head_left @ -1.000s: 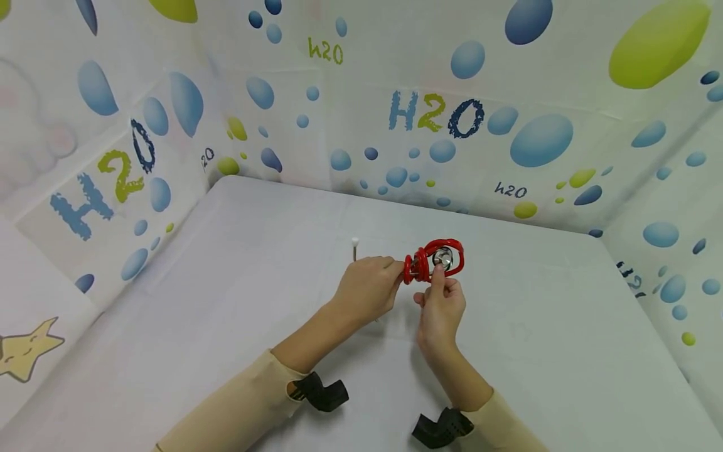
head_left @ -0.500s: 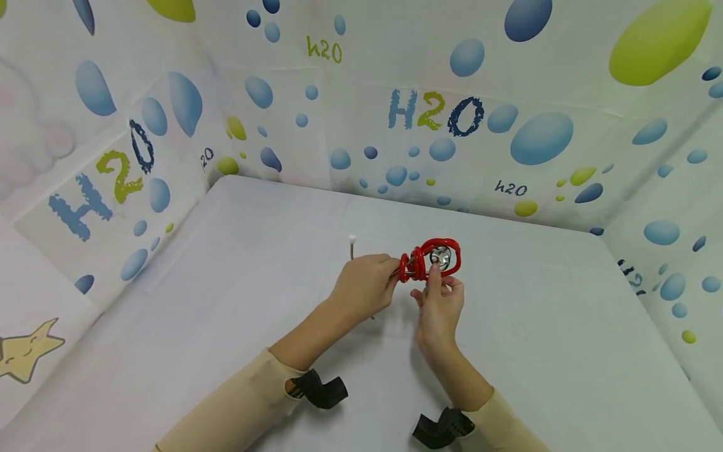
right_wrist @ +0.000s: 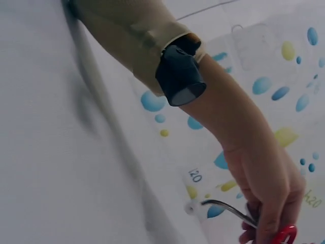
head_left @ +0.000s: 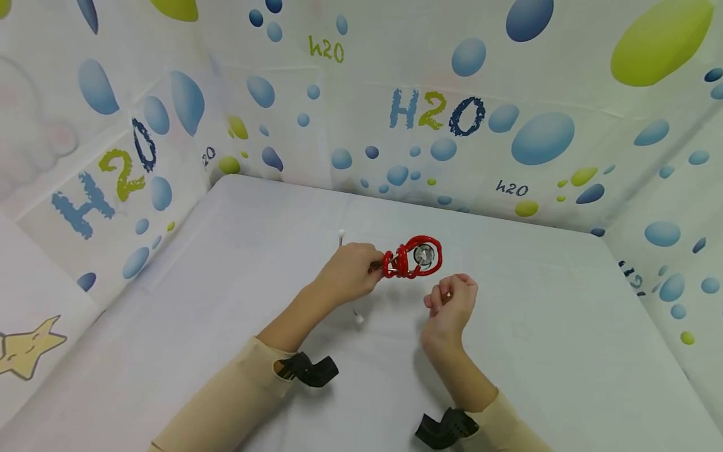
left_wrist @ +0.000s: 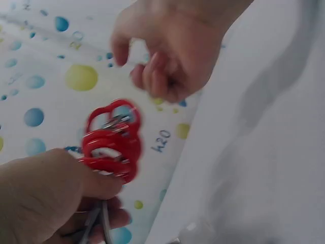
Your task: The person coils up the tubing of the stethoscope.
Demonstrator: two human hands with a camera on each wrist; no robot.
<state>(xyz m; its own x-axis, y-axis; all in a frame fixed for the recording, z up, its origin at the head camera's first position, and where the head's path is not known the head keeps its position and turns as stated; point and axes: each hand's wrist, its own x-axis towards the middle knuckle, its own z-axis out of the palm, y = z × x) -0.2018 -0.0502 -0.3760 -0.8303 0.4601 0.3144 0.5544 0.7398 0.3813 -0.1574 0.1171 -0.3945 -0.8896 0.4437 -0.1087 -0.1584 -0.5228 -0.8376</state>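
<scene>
My left hand (head_left: 349, 271) grips a stethoscope, its red tubing (head_left: 402, 262) wound in coils with a loop sticking out to the right. Inside that loop shows the silver chest piece (head_left: 423, 255). A white ear tip (head_left: 341, 233) pokes out beyond the left hand, and another white ear tip (head_left: 359, 319) shows on its near side. In the left wrist view, the metal ear tubes (left_wrist: 104, 223) run below the left fingers. My right hand (head_left: 450, 311), apart from the stethoscope at its lower right, holds nothing; its fingers are loosely curled.
A white-covered table (head_left: 542, 351) lies below both hands. Patterned cloth walls (head_left: 361, 125) with blue and green drops close in the back and both sides. Black wrist mounts (head_left: 446, 428) sit at the sleeve ends.
My right hand has let go of the stethoscope's chest piece and drawn back to the lower right. The left hand has shifted left with the stethoscope.
</scene>
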